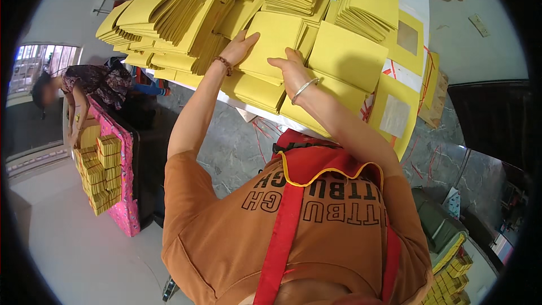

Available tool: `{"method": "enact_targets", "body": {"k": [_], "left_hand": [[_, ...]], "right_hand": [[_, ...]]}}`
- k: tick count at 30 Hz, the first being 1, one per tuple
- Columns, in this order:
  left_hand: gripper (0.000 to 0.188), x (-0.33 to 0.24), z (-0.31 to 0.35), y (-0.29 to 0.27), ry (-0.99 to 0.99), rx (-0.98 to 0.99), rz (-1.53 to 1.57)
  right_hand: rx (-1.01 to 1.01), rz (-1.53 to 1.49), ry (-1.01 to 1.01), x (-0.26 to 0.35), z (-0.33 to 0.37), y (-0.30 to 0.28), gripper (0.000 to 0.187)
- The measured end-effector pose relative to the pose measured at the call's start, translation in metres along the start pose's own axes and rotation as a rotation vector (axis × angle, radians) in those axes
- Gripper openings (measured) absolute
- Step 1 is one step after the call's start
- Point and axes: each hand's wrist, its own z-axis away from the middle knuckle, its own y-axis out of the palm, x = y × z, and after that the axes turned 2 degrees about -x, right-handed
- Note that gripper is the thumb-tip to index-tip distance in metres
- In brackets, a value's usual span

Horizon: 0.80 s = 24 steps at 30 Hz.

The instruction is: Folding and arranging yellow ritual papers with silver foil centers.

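A pile of yellow paper envelopes or folders (270, 45) lies between my two hands on the table. My left hand (240, 51) rests along its left edge, fingers stretched out and open. At its lower right, my right hand (294, 76) is open with the thumb pointing left over the paper; part of its fingers is hard to make out. Another flat yellow pile (347, 53) sits just right of my right hand. Nearer to me, a lower yellow pile (254, 91) lies at the table edge.
More folded yellow stacks (161, 14) crowd the table's far and left parts. Yellow sheets with pale windows (395, 116) lie at the right. Another person (93, 87) bends over bundled yellow stacks (104, 169) at the left. A dark green cushioned seat (437, 226) stands at the lower right.
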Motion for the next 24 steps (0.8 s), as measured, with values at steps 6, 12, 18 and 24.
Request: {"method": "enact_targets", "body": {"k": [6,12,18,24], "left_hand": [[0.082,-0.005,-0.009,-0.005,0.046,0.08,-0.01],[0.085,-0.03,-0.003,-0.012,0.018,0.127,0.247],[0.05,-0.018,0.016,-0.039,-0.05,0.382,0.892],[0.041,-0.038,0.058,-0.04,0.131,0.311,1.177]], "right_hand": [[-0.094,0.167,-0.034,0.001,0.004,0.003,0.071],[-0.002,-0.171,-0.024,0.003,-0.001,0.0,0.075],[0.244,-0.318,-0.091,0.016,0.014,-0.003,0.084],[0.109,-0.317,-0.184,0.037,0.029,-0.007,0.095]]}}
